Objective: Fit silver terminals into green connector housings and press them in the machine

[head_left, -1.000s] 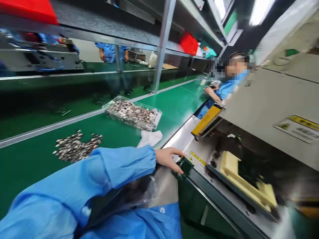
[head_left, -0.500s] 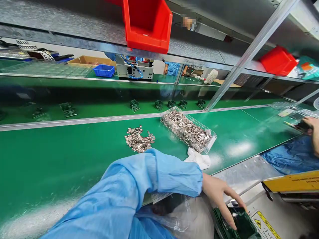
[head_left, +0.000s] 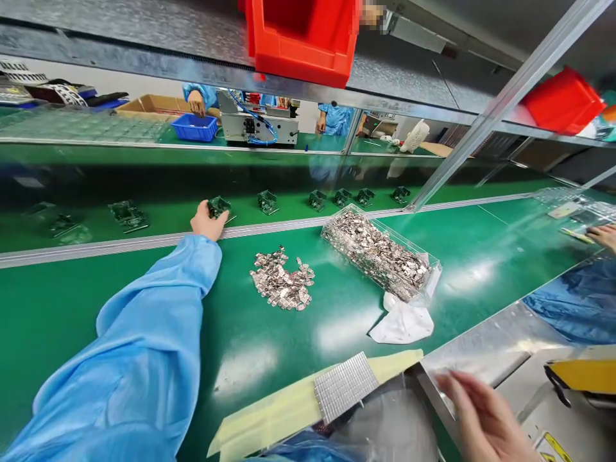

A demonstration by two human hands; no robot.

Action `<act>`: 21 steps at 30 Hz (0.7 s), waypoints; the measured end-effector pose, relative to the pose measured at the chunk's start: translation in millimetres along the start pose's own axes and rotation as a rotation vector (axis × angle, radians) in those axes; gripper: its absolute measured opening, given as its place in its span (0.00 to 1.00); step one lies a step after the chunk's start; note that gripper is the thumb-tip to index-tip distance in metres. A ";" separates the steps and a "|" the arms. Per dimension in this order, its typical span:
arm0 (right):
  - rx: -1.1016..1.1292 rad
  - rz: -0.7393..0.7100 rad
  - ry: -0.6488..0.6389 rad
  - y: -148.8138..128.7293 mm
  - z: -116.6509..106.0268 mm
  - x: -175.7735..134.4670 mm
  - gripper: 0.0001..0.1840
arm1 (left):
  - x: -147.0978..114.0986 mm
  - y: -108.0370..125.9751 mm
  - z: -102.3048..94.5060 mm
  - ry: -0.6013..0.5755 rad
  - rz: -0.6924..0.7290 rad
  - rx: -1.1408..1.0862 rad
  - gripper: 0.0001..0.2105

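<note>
Leaning over the metal rail [head_left: 255, 232], the left hand [head_left: 206, 223] had its thumb and fingers parted by a board's width, gripping the sides of a green board [head_left: 219, 206] on the far green strip. Other boards [head_left: 267, 201] sat along that strip to either side. The right hand [head_left: 488, 420], blurred and cut off by the bottom edge, had its fingers loosely bent and apart, with no object seen between them. The rail lay under the left wrist; a slanted post [head_left: 500, 102] rose well to the right. A heap of small metal pieces [head_left: 282, 285] lay on the near surface, beside a clear tray [head_left: 436, 282] full of more, and a white cloth [head_left: 403, 323] touched the tray.

Half a second earlier, the left hand was over green boards at lower right, and the right hand was out of sight. A co-worker's hand [head_left: 196, 102] had since appeared above the blue bin [head_left: 195, 129].
</note>
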State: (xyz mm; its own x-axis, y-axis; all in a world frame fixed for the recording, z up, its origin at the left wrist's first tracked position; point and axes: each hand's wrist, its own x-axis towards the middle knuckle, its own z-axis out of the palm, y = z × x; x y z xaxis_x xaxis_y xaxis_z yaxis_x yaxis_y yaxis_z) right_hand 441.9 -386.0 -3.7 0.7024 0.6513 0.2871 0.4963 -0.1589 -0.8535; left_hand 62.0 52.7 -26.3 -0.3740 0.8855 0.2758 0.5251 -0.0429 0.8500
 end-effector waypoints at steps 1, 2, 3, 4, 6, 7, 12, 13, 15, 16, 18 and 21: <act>-0.025 -0.051 -0.152 -11.4 18.8 4.9 0.16 | 5.4 -4.0 2.7 0.000 -0.012 0.015 0.33; -0.044 -0.121 -0.263 -24.2 39.8 11.2 0.16 | 8.3 -5.9 6.1 -0.006 -0.014 0.027 0.34; -0.054 -0.201 -0.355 -37.8 62.2 18.1 0.15 | 9.1 -6.4 9.2 -0.016 -0.005 0.035 0.35; -0.060 -0.263 -0.462 -51.4 85.6 25.2 0.14 | 7.9 -6.3 11.1 -0.030 0.012 0.038 0.36; -0.073 -0.369 -0.634 -76.2 132.9 38.6 0.13 | 1.0 -8.2 7.1 -0.053 0.067 0.038 0.37; -0.105 -0.404 -0.703 -86.5 156.0 44.7 0.12 | -3.6 -11.5 -0.1 -0.035 0.111 0.043 0.36; -0.332 -0.410 -0.775 -112.9 254.3 66.6 0.08 | -10.2 -54.3 -73.5 0.365 0.285 0.157 0.36; -0.352 -0.398 -0.771 -114.2 268.5 68.9 0.07 | -5.5 -64.3 -87.4 0.430 0.245 0.176 0.39; -0.376 -0.370 -0.768 -114.5 289.1 71.3 0.05 | 8.4 -81.3 -106.2 0.494 0.103 0.185 0.45; -0.385 -0.356 -0.770 -114.0 295.1 71.5 0.06 | 16.5 -87.6 -110.8 0.499 0.030 0.178 0.47; -0.377 -0.335 -0.770 -112.4 298.8 70.6 0.09 | 31.3 -95.8 -112.8 0.480 -0.062 0.162 0.43; -0.308 -0.318 -0.743 -110.2 286.4 67.5 0.09 | 44.3 -98.2 -109.5 0.458 -0.086 0.164 0.28</act>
State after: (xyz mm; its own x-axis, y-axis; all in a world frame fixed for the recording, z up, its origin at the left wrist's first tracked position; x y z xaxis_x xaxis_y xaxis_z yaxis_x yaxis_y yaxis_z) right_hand 288.5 -112.0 -14.7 0.0444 0.9981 0.0420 0.8040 -0.0107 -0.5945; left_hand -89.9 45.4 -48.3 -0.6996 0.5865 0.4081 0.5771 0.1270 0.8067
